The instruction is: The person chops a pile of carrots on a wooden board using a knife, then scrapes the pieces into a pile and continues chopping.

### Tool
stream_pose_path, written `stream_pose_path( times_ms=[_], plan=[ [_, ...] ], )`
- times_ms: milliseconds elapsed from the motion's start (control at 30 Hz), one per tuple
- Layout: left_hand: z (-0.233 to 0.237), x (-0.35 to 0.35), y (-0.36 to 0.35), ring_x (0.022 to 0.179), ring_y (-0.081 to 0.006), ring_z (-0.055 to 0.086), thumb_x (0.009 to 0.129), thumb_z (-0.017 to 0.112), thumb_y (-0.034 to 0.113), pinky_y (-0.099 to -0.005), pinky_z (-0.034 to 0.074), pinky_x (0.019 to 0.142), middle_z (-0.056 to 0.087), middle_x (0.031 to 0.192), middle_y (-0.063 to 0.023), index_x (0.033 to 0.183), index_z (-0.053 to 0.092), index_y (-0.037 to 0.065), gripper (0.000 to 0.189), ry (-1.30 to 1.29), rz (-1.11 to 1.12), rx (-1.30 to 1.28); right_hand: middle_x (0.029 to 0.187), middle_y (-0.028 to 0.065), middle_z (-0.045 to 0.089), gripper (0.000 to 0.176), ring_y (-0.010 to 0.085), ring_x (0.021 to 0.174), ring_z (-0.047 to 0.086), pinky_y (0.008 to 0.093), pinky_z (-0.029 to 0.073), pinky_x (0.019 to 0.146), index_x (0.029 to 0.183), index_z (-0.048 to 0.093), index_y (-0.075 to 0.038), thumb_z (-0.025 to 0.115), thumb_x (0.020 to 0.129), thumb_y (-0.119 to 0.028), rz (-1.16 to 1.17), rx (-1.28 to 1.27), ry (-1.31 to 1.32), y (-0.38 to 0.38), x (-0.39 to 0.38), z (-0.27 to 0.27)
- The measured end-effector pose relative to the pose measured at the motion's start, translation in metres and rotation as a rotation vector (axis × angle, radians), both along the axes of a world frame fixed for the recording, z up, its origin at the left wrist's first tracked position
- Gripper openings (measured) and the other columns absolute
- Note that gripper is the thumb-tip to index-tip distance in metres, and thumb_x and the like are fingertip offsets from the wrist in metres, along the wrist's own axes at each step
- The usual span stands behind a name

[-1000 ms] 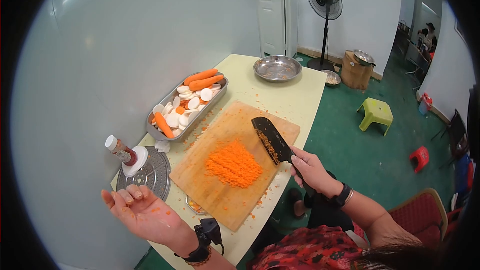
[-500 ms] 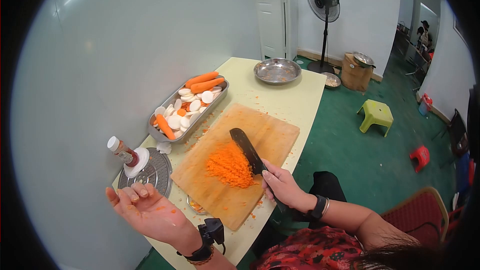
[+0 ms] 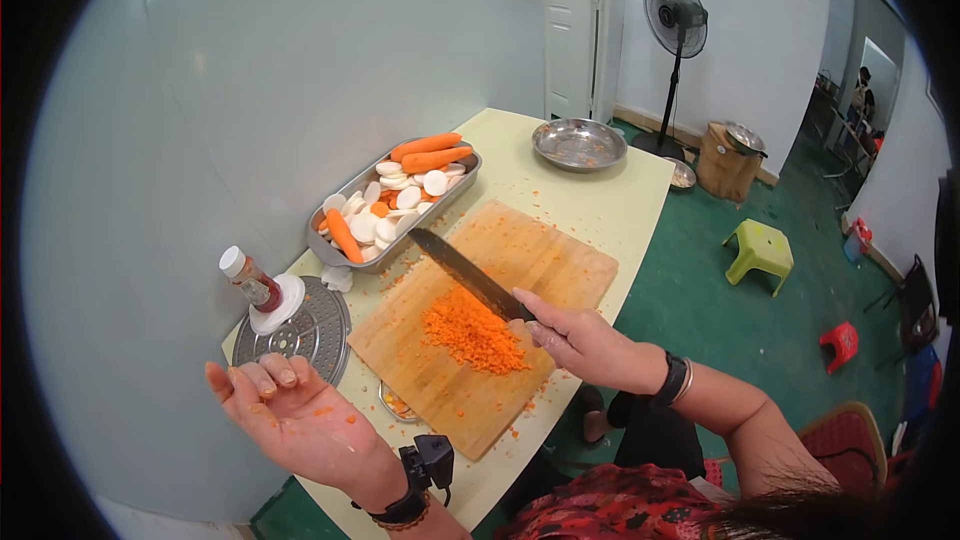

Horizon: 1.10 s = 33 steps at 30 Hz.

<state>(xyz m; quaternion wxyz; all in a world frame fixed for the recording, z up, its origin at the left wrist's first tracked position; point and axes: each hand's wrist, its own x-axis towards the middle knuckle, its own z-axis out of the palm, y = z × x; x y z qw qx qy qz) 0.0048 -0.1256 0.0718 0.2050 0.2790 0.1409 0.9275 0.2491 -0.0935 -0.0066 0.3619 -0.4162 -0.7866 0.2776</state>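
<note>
My right hand [image 3: 585, 345] is closed round the handle of a kitchen knife [image 3: 465, 272], its dark blade slanting over the wooden cutting board [image 3: 555, 250]. Just below the blade lies a heap of finely chopped carrot [image 3: 475, 335] on the board. My left hand [image 3: 315, 435] is turned palm up off the board's near left side, fingers loosely curled and apart. It holds nothing, though small carrot bits stick to the palm. Behind the board stands a grey metal tray [image 3: 440, 208] with whole carrots [image 3: 437, 159] and round white slices [image 3: 365, 230].
On the table [image 3: 505, 155] are a shallow steel bowl [image 3: 580, 145], a perforated metal disc [image 3: 320, 325] and a red-filled bottle [image 3: 250, 280] with a white cap. A wall borders the left. A fan [image 3: 677, 20], green stool [image 3: 760, 252] and red stool [image 3: 840, 345] stand on the floor.
The knife has swung from over the heap to its far side, its tip now pointing towards the tray. The chopped carrot looks shifted slightly nearer. My left hand stays palm up.
</note>
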Motion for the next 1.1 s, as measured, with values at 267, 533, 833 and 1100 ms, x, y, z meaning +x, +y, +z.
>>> stream_pose_path(
  times_ms=[267, 533, 833, 1100],
  plan=[
    [-0.001, -0.005, -0.002, 0.069, -0.01, 0.042, 0.098, 0.046, 0.011, -0.0228, 0.037, 0.06, 0.038, 0.075, 0.0005, 0.126, 0.043, 0.003, 0.029, 0.014, -0.001, 0.048, 0.084, 0.0212, 0.064, 0.041, 0.0386, 0.075, 0.063, 0.0465, 0.05, 0.064, 0.135, 0.041, -0.005, 0.047, 0.098, -0.023, 0.05, 0.047, -0.455, 0.023, 0.014, -0.012],
    [0.0, -0.006, -0.003, 0.069, -0.0106, 0.042, 0.098, 0.046, 0.01, -0.023, 0.037, 0.06, 0.038, 0.076, 0.0002, 0.126, 0.043, 0.002, 0.029, 0.012, 0.0, 0.041, 0.08, 0.0183, 0.064, 0.04, 0.0367, 0.069, 0.062, 0.0455, 0.049, 0.059, 0.133, 0.045, -0.006, 0.049, 0.095, -0.019, 0.048, 0.088, -0.445, 0.031, 0.018, -0.016],
    [0.0, -0.006, -0.002, 0.069, -0.0111, 0.042, 0.098, 0.047, 0.01, -0.0235, 0.037, 0.06, 0.039, 0.076, -0.0001, 0.126, 0.043, 0.003, 0.028, 0.001, 0.019, 0.042, 0.075, 0.0185, 0.062, 0.044, 0.037, 0.064, 0.061, 0.0459, 0.049, 0.055, 0.136, 0.044, -0.008, 0.05, 0.093, -0.016, 0.21, 0.007, -0.372, -0.013, 0.003, -0.002],
    [-0.002, -0.008, -0.002, 0.069, -0.0116, 0.042, 0.099, 0.045, 0.01, -0.0233, 0.037, 0.059, 0.039, 0.076, -0.0005, 0.127, 0.044, 0.003, 0.029, 0.021, 0.017, 0.051, 0.073, 0.0204, 0.06, 0.047, 0.0371, 0.062, 0.061, 0.0455, 0.049, 0.056, 0.14, 0.041, -0.011, 0.05, 0.095, -0.021, 0.313, -0.198, -0.463, -0.016, -0.001, 0.003]
  ],
)
